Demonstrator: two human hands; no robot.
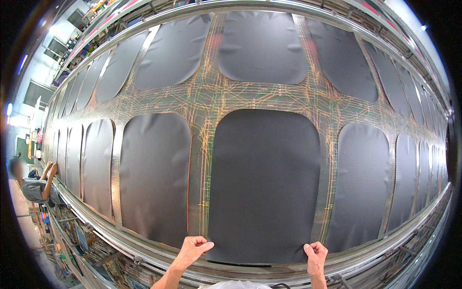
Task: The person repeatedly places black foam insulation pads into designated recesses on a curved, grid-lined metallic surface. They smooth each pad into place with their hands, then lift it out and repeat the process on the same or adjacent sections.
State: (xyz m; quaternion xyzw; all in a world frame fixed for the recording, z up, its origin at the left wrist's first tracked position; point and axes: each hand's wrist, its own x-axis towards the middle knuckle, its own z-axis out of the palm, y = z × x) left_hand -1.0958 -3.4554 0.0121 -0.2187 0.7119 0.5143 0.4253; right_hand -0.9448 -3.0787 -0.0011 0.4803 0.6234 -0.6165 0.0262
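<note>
Right in front of me a black flexible sheet (265,183) with rounded far corners lies on a long table (199,202). At its near left corner, my left hand (193,249) is closed, thumb and curled fingers pinching the edge. My right hand (316,255) pinches the near right corner in the same way. Between the hands the near edge runs almost straight, and a dark strip (240,263) shows beneath it. The sheet's surface looks smooth, without the ripples seen on its neighbours.
Similar black sheets (155,168) (363,178) lie on both sides, and another row (262,48) fills the far side. Orange, yellow and green lines cover the tabletop between them. A metal rail (144,245) borders the near edge. At far left, another person (36,188) reaches onto the table.
</note>
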